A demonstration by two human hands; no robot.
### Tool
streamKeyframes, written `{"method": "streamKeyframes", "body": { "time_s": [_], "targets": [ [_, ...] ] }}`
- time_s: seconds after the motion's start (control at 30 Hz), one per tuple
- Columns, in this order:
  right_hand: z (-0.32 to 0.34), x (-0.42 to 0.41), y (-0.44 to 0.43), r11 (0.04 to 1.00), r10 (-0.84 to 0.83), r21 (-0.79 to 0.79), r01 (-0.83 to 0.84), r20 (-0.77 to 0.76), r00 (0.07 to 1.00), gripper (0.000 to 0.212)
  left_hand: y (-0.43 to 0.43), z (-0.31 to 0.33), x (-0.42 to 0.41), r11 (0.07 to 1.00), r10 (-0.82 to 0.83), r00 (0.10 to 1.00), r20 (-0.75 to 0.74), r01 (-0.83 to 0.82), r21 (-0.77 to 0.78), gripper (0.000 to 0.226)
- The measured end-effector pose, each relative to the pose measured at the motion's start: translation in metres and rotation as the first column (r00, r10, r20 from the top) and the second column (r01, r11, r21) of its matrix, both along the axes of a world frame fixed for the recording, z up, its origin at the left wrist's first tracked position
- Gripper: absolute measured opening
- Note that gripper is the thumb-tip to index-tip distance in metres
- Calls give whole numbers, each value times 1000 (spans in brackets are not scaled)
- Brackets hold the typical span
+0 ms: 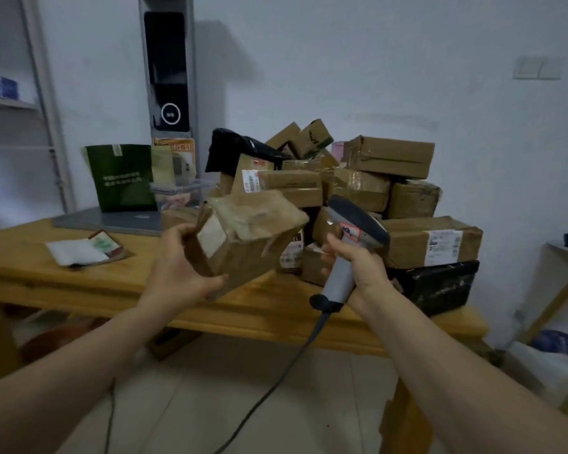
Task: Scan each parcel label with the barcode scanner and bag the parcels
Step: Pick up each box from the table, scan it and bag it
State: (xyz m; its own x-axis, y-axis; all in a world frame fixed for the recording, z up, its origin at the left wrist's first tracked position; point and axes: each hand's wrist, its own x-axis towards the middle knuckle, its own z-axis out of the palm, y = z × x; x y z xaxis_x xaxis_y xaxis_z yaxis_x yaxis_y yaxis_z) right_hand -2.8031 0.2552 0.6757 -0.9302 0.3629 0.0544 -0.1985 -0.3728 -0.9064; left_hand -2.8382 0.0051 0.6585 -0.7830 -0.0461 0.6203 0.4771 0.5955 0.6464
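the left hand (181, 270) grips a brown cardboard parcel (243, 237) and holds it up in the air, tipped on a slant, with the thumb under its near corner and the fingers round its left side. a pale label (212, 234) shows on the side that faces the person. the right hand (358, 263) is wrapped round the handle of a grey barcode scanner (348, 244), just to the right of the parcel, and the scanner's dark head is up at the top. a dark cable (276, 385) hangs from the bottom of the handle down toward the tiled floor (210, 404). behind the hands is a wooden table (79, 276). a flat packet (86, 249) lies on its left part. on its right part sits a big pile of boxes (368, 198), mostly brown, with a black box (436, 286) at the near right. farther back on the left stand a green bag (123, 176) and a grey laptop (112, 219), then a tall grey stand (168, 70) by the white wall (374, 67).
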Motion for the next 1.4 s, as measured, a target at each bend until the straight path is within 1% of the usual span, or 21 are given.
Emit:
{"method": "streamKeyframes", "body": {
  "time_s": [0.1,0.2,0.27,0.3,0.37,0.43,0.5,0.57,0.63,0.67,0.7,0.77,0.83,0.9,0.97,1.03,1.13,1.2,1.3,1.37,1.4],
  "targets": [
    [-17,-9,-9,1000,14,23,-15,48,999,29,4,-24,-9,952,48,998,-47,-60,-301,92],
    [-34,-17,-19,996,81,33,-85,109,991,34,9,-51,-17,840,60,994,-92,-100,-534,97],
    [-43,-20,-26,988,151,21,-156,148,977,46,12,-70,-24,790,60,993,-103,-110,-603,104],
    [-48,-21,-29,982,182,12,-186,161,970,52,13,-76,-24,800,51,995,-80,-89,-593,108],
    [-56,-24,-35,974,221,9,-226,173,960,48,19,-81,-21,898,82,996,23,-64,-436,120],
    [-63,-27,-42,975,216,12,-222,178,960,39,25,-80,-15,983,105,964,242,-64,-172,136],
    [-68,-29,-48,976,208,20,-216,186,960,49,24,-79,-16,990,-40,891,452,-27,142,141],
    [-71,-30,-51,977,197,41,-208,190,962,55,19,-77,-21,873,-268,830,490,-7,488,122],
    [-74,-30,-52,980,167,76,-185,201,965,46,14,-68,-27,638,-419,766,488,-134,759,84],
    [-75,-30,-53,981,155,85,-176,209,966,42,12,-61,-28,526,-491,720,490,-203,826,73],
    [-76,-29,-53,980,153,89,-175,214,965,39,12,-53,-28,454,-569,657,495,-251,855,73],
    [-76,-26,-57,979,158,93,-181,217,963,35,14,-39,-22,409,-692,520,501,-289,866,74],
    [-74,-21,-60,975,172,104,-198,215,961,33,21,-32,-17,407,-710,477,518,-323,855,58],
    [-72,-16,-64,966,197,129,-225,198,960,32,23,-28,-13,412,-684,495,536,-345,843,52],
    [-71,-11,-67,953,212,183,-242,169,962,32,15,-22,-15,473,-610,551,569,-324,820,41],
    [-67,-5,-69,920,226,294,-260,146,963,26,-2,-6,-16,584,-490,631,602,-275,764,34],
    [-58,4,-78,820,314,453,-348,152,937,16,-42,27,-21,790,-195,769,609,-245,562,51],
    [-52,8,-87,765,341,525,-374,161,926,16,-70,51,-19,882,-57,815,577,-230,412,50],
    [-44,13,-106,705,414,573,-418,147,899,19,-101,85,-9,967,26,819,573,-167,194,35],
    [-39,17,-122,660,463,619,-425,111,879,31,-116,103,0,987,89,802,591,-152,57,42],
    [-38,18,-129,635,476,656,-408,84,876,37,-122,108,4,987,135,790,599,-162,-8,54]
  ]
}}
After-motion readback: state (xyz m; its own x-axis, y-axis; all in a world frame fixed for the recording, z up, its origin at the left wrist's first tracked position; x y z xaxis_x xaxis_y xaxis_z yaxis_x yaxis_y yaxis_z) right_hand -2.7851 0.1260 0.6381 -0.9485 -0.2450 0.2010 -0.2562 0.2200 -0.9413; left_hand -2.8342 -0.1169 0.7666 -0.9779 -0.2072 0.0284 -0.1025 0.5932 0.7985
